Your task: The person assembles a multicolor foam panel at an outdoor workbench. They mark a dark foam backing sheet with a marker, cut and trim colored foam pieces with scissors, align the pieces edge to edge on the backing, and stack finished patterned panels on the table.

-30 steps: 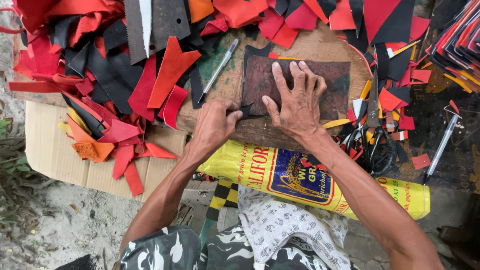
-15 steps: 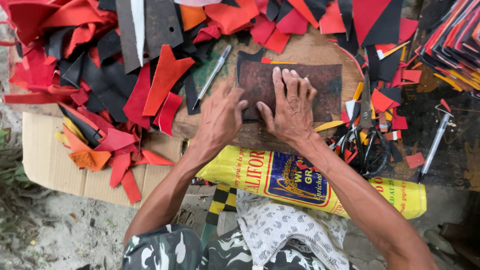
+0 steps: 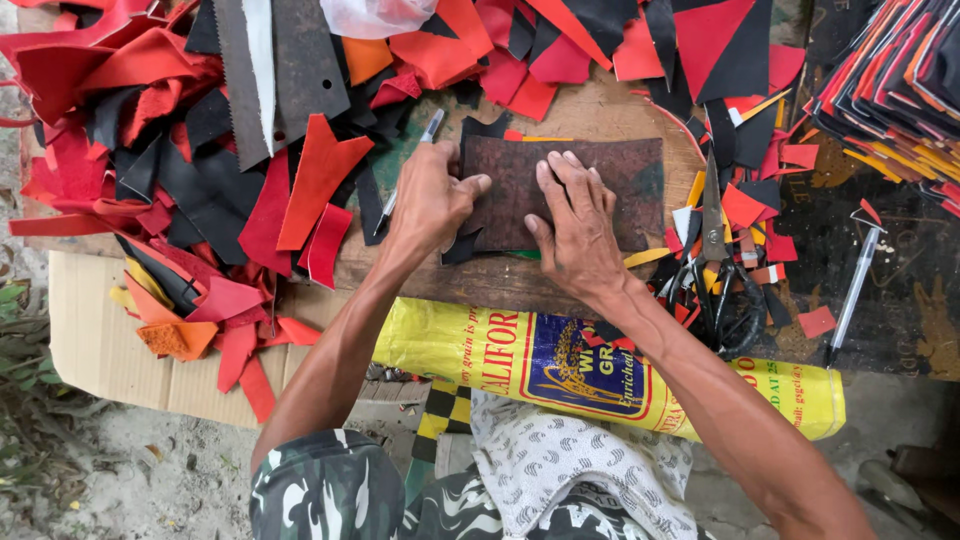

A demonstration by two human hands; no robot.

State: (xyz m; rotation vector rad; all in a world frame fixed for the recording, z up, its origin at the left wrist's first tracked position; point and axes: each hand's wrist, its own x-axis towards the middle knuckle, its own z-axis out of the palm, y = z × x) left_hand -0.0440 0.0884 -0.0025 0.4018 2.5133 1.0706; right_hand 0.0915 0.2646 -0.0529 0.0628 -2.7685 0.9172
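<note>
A dark brown rectangular leather piece (image 3: 630,180) lies on the wooden board (image 3: 600,110), with black scraps under its left edge. My right hand (image 3: 578,225) presses flat on it, fingers spread. My left hand (image 3: 430,200) is curled at the piece's left edge, thumb on the leather. A silver pen (image 3: 432,125) sticks out from under that hand at both ends. Whether the left fingers grip a tool is hidden.
Red, orange and black leather scraps (image 3: 200,180) pile up left and along the top. Scissors (image 3: 718,265) lie to the right of my right hand, and a second pen (image 3: 855,285) farther right. A stack of cut pieces (image 3: 900,70) sits top right. A yellow sack (image 3: 600,365) drapes over the near edge.
My left hand has slid up along the left edge of the brown piece and now covers the pen's middle. My right hand stays pressed flat on the piece.
</note>
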